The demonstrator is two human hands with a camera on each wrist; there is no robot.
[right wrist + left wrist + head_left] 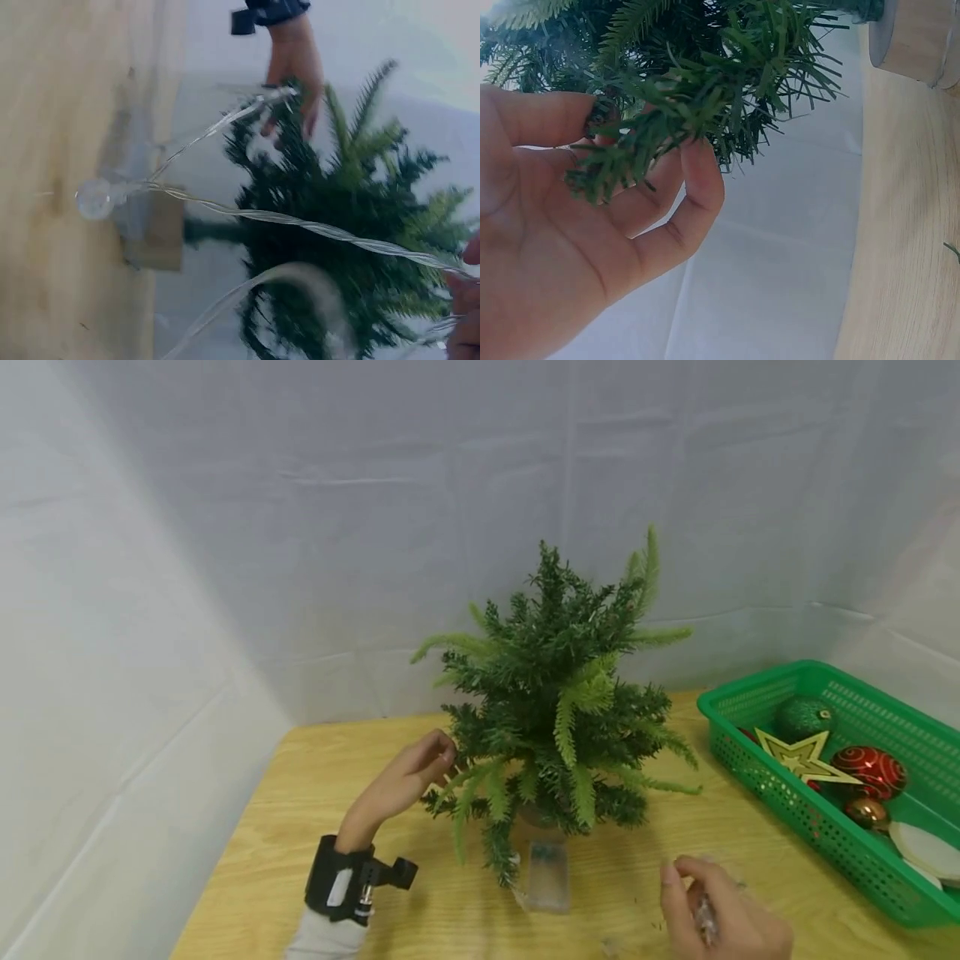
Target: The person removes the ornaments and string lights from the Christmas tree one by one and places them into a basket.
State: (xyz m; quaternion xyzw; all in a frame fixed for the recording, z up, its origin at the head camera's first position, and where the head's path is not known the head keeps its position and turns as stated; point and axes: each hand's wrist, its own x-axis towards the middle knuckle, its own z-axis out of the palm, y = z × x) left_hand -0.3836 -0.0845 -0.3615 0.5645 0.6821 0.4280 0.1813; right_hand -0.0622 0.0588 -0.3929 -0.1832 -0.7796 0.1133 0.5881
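Note:
A small artificial Christmas tree (555, 668), dark green with lighter tips, stands on the table. At its left side, the left hand (397, 781) holds a low branch (697, 105) between thumb and curled fingers. The right hand (727, 914) is at the front right, apart from the tree, its fingers curled round part of a clear string of lights (300, 223). In the right wrist view the twisted wire runs past a clear round bulb (95, 199) and up to the branch by the left hand. A clear battery box (549, 881) lies before the tree's base.
On the right stands a green plastic basket (780, 827) with a gold star (804, 762), a red ball (873, 772), a green ball (804, 718) and a white disc (926, 852). White cloth (360, 527) hangs behind the wooden table (262, 843).

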